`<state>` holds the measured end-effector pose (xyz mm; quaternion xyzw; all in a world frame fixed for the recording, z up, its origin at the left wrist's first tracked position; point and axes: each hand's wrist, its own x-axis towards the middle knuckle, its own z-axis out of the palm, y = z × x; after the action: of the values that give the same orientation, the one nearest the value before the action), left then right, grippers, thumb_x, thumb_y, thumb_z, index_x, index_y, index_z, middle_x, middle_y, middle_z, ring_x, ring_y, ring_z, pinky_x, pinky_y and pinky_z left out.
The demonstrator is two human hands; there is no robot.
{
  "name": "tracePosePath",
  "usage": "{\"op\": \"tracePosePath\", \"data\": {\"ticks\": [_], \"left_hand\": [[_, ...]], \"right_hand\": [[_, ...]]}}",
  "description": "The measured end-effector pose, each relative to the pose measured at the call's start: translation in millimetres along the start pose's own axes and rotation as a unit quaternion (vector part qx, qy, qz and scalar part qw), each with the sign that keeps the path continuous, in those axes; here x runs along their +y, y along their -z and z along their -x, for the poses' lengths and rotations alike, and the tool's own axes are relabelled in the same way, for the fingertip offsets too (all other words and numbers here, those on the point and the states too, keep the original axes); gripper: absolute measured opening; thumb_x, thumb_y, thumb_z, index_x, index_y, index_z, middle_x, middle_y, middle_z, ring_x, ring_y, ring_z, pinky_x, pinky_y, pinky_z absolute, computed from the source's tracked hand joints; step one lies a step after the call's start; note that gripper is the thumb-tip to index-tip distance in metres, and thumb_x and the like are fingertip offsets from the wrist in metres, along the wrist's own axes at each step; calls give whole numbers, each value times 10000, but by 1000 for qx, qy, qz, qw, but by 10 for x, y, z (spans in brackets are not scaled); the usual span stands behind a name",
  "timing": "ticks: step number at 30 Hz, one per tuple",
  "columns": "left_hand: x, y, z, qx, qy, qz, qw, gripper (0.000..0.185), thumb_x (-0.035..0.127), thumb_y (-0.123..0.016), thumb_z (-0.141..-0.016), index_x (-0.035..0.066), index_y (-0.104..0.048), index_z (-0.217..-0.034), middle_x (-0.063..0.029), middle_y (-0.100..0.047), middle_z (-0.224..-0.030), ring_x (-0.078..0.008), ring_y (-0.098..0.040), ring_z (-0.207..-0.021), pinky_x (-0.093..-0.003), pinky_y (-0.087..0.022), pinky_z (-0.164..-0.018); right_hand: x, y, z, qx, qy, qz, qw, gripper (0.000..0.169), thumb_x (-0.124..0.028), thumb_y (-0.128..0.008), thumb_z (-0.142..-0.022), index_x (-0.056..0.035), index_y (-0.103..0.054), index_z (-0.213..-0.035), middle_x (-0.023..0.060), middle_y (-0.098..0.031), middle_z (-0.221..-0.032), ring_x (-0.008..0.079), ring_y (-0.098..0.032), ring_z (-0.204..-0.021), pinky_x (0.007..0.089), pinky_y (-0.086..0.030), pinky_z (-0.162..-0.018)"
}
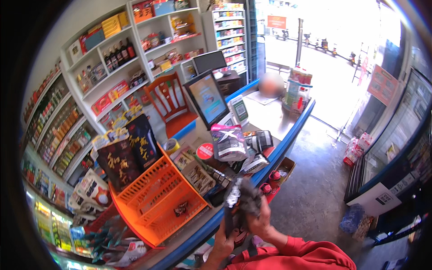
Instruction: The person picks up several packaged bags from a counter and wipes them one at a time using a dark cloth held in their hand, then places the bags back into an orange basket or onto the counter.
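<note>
Between my hands is a dark plastic package (240, 206) with white lettering, blurred at its top. My left hand (223, 239) grips its lower left side, and my right hand (261, 221) holds it from the right. It is in front of the counter's blue edge (192, 244). Left of my hands, an orange plastic basket (148, 236) with slotted dividers rests on the counter, tilted in view. One small dark packet (181, 209) lies inside it. Beyond my hands, a purple-and-grey pouch (230, 143) stands among several black-and-white packages (258, 140).
A carton of small packets (197, 177), a yellow tape roll (171, 145) and a screen (207, 98) stand on the counter. Dark bags (118, 165) stand behind the basket. A box with red-capped bottles (275, 177) sits beyond the counter's edge. A wooden chair (172, 104) stands behind.
</note>
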<state>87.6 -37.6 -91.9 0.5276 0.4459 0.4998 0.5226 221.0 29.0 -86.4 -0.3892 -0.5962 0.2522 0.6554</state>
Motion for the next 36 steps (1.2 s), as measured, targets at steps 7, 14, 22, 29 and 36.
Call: {"op": "tracePosePath", "data": {"ticks": [7,14,22,29,36], "left_hand": [[252,69,-196,205,-14,-34,978,297,124,-545,-851,-1,-475,-1111,-51,-545,-966,-131,-505,-856,-272,-416,-789],[604,186,-1231,303,-138,-80,939,576,-39,-342,-823,-30,-191,-1378,-195,-362,-1321,-270,-377,-1204,-331,-269,-1012],[-122,557,-2228,391,-40,-308,866,734,130,-566,-778,-88,-156,-1347,-324,-311,-1279,-436,-322,-1194,-452,-258,-1009],[-129,327,-2056,345,-25,-294,891,820,367,-582,-820,-37,-135,-1376,-349,-188,-1360,-458,-196,-1281,-474,-201,-1054],[-123,109,-1681,368,-110,-308,870,617,303,-471,-922,-4,-197,-1380,-265,-185,-1406,-390,-194,-1309,-412,-178,-1067]], "right_hand": [[316,437,-234,60,-292,-40,954,201,-89,-559,-863,-27,-561,-1055,4,-580,-878,103,-531,-754,233,-444,-637],[579,382,-58,-59,-318,-155,933,186,-73,-556,-849,-19,-570,-1027,6,-586,-903,88,-529,-775,229,-444,-704],[529,385,-109,-132,-356,-165,910,209,-87,-561,-834,-23,-577,-1032,-14,-560,-873,79,-491,-793,219,-411,-723],[742,668,-160,-209,-390,-223,868,317,-139,-584,-784,3,-561,-1067,42,-613,-888,128,-577,-785,265,-466,-722],[598,621,-303,-313,-441,-380,751,387,-122,-530,-779,39,-528,-1131,107,-589,-1093,202,-549,-1009,317,-415,-903]]}}
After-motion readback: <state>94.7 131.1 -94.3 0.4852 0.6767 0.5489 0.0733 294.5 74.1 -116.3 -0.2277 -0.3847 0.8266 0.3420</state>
